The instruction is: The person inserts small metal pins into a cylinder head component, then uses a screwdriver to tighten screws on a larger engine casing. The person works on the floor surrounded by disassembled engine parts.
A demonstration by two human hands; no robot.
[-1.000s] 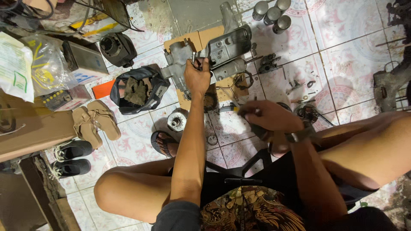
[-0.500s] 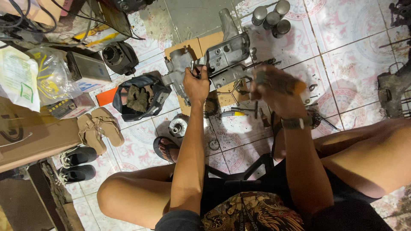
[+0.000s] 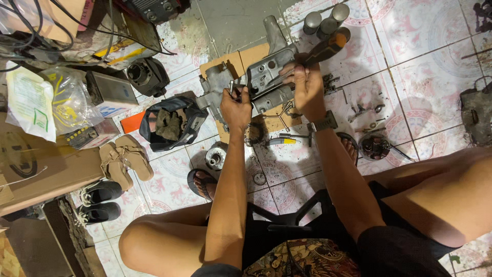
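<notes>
A grey metal engine casing (image 3: 266, 77) rests on a piece of cardboard (image 3: 230, 61) on the tiled floor in front of me. My left hand (image 3: 236, 105) is closed around a small metal tool at the casing's left side. My right hand (image 3: 307, 87) grips a screwdriver with a dark and orange handle (image 3: 325, 48), its shaft lying across the casing's top. A watch sits on my right wrist.
A black open bag (image 3: 171, 123) with rags lies left of the casing. Tan sandals (image 3: 125, 161), black shoes (image 3: 100, 200), cardboard boxes (image 3: 46, 174) and plastic bags are at the left. Metal cylinders (image 3: 323, 20), loose bolts and small parts (image 3: 366, 110) lie to the right.
My right hand has risen from the floor near my knee, taken the screwdriver and brought it onto the casing. My left hand stays at the casing.
</notes>
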